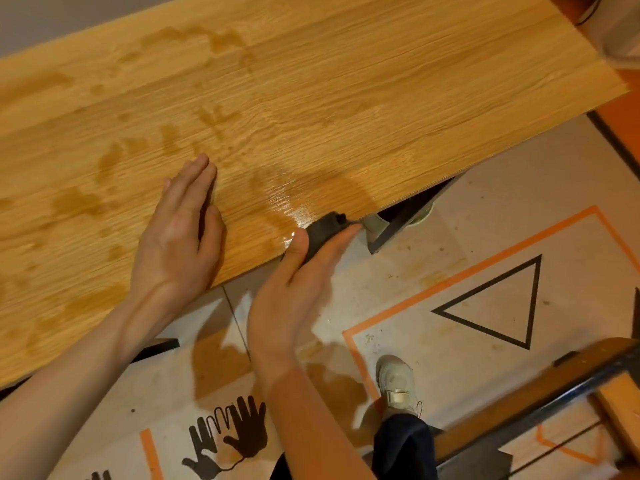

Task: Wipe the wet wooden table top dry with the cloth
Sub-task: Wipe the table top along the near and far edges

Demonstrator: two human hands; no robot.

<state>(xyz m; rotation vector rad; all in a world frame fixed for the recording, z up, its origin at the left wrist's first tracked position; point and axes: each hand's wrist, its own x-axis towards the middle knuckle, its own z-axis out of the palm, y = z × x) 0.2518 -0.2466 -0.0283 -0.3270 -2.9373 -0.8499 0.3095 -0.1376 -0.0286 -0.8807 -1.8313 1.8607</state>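
Note:
The wooden table top [346,81] fills the upper left of the view, with dark wet patches [110,161] across its left half and a shiny puddle [294,216] at the near edge. My left hand [180,230] lies flat on the wood near that edge, its fingers straight and together. My right hand [298,292] reaches up from below the edge and pinches a small dark grey wad, apparently the cloth [323,230], between thumb and fingers right at the table's rim beside the puddle. Most of the cloth is hidden by the hand.
A black table leg [394,230] stands just right of my right hand. On the floor below are orange tape lines [467,271], a black triangle [498,306], black hand-shaped marks [235,434] and my white shoe [396,382]. A wood-and-metal frame [554,396] crosses the lower right.

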